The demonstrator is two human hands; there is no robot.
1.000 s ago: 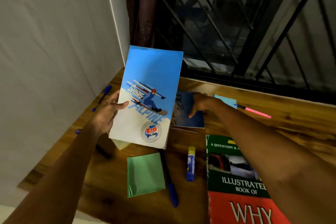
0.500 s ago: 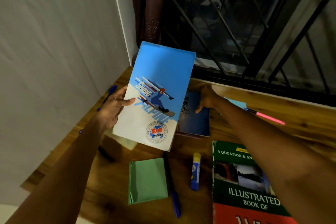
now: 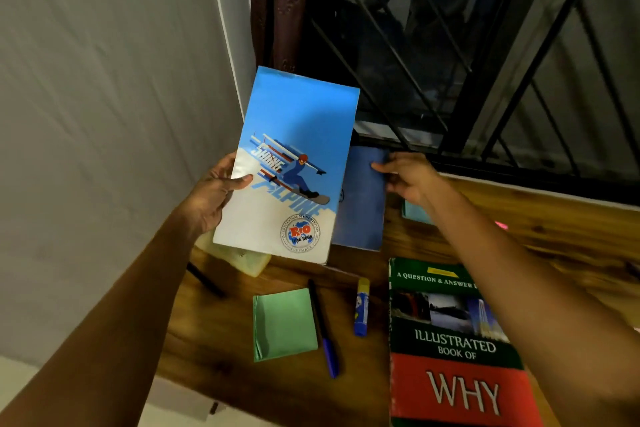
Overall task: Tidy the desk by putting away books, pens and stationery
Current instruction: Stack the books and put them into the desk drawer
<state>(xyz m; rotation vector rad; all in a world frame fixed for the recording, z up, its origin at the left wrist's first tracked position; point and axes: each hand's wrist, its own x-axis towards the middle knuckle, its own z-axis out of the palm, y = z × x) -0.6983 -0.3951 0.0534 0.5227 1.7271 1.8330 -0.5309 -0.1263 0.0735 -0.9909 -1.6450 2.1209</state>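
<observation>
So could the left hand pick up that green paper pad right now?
Probably not yet. The left hand is gripping the blue ski notebook, held up off the desk. The green pad lies uncovered just below it, so nothing blocks the way; the hand is simply full.

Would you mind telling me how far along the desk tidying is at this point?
Early on. Nothing looks put away yet. In hand: the left hand holds the ski-cover notebook up off the desk, and the right hand grips the dark blue book. Left on the desk: the green sticky pad, blue pen, glue stick and illustrated book.
</observation>
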